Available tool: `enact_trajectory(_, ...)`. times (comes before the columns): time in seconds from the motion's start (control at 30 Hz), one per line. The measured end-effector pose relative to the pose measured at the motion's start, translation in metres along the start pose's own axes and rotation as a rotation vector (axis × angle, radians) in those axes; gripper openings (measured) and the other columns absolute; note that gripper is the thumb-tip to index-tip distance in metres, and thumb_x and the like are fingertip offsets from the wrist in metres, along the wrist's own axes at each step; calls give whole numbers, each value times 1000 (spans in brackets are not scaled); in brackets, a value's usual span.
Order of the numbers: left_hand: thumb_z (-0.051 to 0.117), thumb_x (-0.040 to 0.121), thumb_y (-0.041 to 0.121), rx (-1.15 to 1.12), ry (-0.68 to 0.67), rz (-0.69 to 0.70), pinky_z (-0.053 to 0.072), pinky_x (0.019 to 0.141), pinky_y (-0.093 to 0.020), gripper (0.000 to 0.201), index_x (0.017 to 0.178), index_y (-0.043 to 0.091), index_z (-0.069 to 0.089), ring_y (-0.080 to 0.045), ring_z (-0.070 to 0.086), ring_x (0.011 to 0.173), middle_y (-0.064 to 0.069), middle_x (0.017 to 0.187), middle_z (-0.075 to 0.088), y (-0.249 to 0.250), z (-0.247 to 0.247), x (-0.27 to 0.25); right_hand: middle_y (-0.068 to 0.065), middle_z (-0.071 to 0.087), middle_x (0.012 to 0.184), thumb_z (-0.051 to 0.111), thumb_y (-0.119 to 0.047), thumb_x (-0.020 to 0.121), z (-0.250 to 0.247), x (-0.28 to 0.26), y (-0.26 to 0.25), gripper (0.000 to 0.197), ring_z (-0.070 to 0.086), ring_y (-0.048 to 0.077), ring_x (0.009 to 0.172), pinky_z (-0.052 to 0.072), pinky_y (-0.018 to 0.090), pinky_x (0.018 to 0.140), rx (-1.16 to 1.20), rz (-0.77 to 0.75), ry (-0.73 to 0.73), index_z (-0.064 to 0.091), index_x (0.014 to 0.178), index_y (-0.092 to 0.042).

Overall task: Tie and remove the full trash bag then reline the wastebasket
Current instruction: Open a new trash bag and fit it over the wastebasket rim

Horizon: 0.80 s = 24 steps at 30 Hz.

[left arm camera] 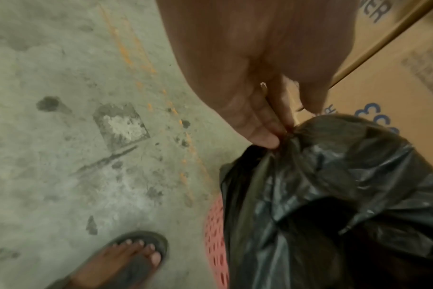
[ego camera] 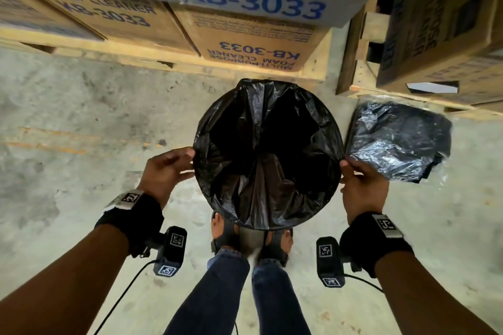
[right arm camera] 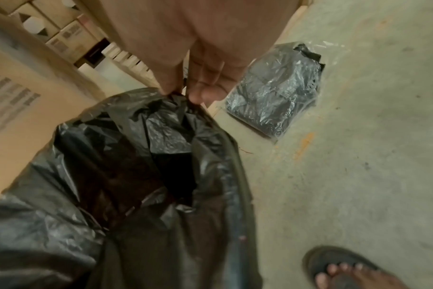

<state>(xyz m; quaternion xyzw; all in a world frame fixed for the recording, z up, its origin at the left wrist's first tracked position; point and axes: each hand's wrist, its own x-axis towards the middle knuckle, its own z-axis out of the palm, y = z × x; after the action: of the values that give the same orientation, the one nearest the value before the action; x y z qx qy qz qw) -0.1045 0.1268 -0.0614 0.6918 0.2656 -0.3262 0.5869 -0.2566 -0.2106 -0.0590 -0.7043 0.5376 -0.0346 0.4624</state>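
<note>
The left hand (ego camera: 166,171) is reaching forward, forearm level, its fingertips (left arm camera: 265,136) pinching the left edge of the black trash bag (ego camera: 268,152). The bag is lying spread over the red perforated wastebasket (left arm camera: 215,234) standing by the person's feet. The right hand (ego camera: 362,185) is mirroring it, thumb and fingers clamping the right edge.

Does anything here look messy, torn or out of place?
Nothing stands out. The black bag is spread over the wastebasket, each hand pinching its edge. The packet of spare bags lies flat on the floor beside it.
</note>
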Motion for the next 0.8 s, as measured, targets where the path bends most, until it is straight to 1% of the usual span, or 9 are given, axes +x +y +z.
enact_trajectory(0.1, 73, 80, 5, -42, 118, 40, 57, 74, -24, 24, 102, -2, 71, -15, 71, 77, -9, 87, 76, -7, 5, -5, -2, 72, 65, 68, -34, 79, 2, 7, 0, 12, 71, 27, 64, 59, 56, 70, -27, 48, 35, 73, 72, -43)
enact_trajectory(0.23, 72, 79, 2, -63, 177, 60, 56, 71, -20, 26, 101, -12, 67, -13, 71, 71, -2, 73, 76, -9, 3, -1, 8, 74, 77, 55, -47, 74, 9, 23, 6, 14, 71, 37, 77, 58, 58, 73, -115, 85, 28, 68, 72, -43)
enact_trajectory(0.33, 66, 86, 1, 111, 148, 60, 58, 69, -22, 6, 86, -1, 71, -21, 68, 73, 5, 64, 73, -6, 1, 9, 18, 73, 77, 51, -40, 76, 13, 37, 9, 24, 69, 42, 79, 57, 56, 75, -222, 97, -44, 64, 62, -26)
enact_trajectory(0.37, 64, 87, 1, 193, 130, 67, 59, 71, -27, 17, 77, 10, 74, -25, 67, 74, 5, 62, 72, -6, 0, 16, 19, 72, 74, 51, -37, 77, 14, 40, 11, 25, 69, 42, 77, 57, 55, 75, -246, 115, -70, 64, 62, -22)
enact_trajectory(0.47, 65, 85, 4, 419, 98, 77, 57, 76, -34, 30, 66, 24, 75, -23, 68, 69, 8, 58, 70, -3, 1, 34, 11, 66, 63, 57, -24, 88, 9, 49, 14, 21, 64, 33, 62, 53, 40, 61, -232, 220, -114, 73, 83, -10)
enact_trajectory(0.57, 61, 86, -5, 240, 93, 32, 58, 65, -28, 21, 73, 10, 70, -13, 64, 55, 4, 55, 68, 7, 10, 36, 12, 65, 73, 55, -15, 90, 0, 49, 9, 19, 56, 23, 52, 40, 27, 47, -79, 262, -114, 72, 94, -7)
enact_trajectory(0.63, 58, 88, -5, 54, 91, 32, 58, 64, -28, 14, 79, 4, 64, -16, 65, 56, -6, 67, 68, 17, 14, 29, 8, 66, 76, 60, -19, 93, -3, 40, -5, 16, 56, 16, 53, 41, 24, 44, -10, 148, -143, 73, 96, -10)
enact_trajectory(0.73, 63, 90, 9, 16, 124, 111, 58, 69, -31, 6, 86, 8, 68, -20, 69, 71, -8, 82, 70, 22, 17, 21, 2, 69, 79, 69, -24, 91, -2, 26, -21, 13, 61, 2, 60, 50, 19, 56, 1, -7, -188, 74, 100, -17)
enact_trajectory(0.8, 68, 88, 23, 93, 134, 168, 57, 77, -33, 11, 90, 14, 74, -21, 72, 85, -3, 87, 76, 22, 20, 15, 9, 73, 86, 74, -21, 87, -1, 24, -21, 17, 65, 11, 70, 53, 29, 70, 15, 10, -165, 76, 103, -16)
